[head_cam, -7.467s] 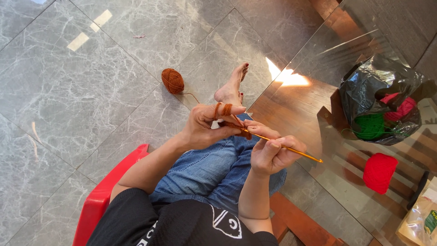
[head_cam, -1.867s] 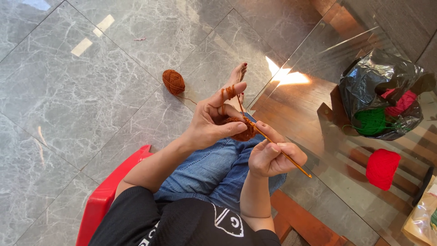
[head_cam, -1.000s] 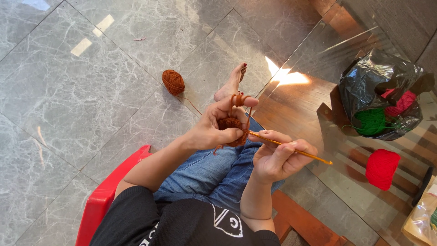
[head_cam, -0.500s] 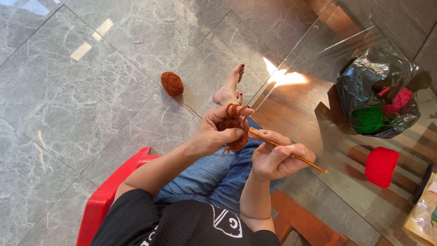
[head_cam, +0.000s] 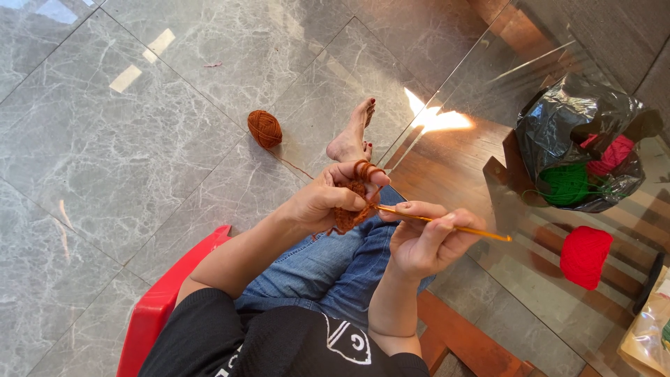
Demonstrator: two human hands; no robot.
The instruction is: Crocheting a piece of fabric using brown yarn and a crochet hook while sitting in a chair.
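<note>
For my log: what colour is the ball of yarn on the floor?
Rust brown; the ball of yarn lies on the grey marble floor, clearest in the head view.

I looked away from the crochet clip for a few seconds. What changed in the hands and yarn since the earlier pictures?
The left hand closed its raised fingers onto the brown crochet piece, yarn now wrapped on its forefinger. The right hand levelled the yellow hook, which had slanted downward, tip at the piece. Both grips held. The brown yarn ball on the floor and bag of yarn stayed put.

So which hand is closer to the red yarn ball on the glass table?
Right. The right hand holds the hook beside the red yarn ball; the left hand is farther away.
</note>
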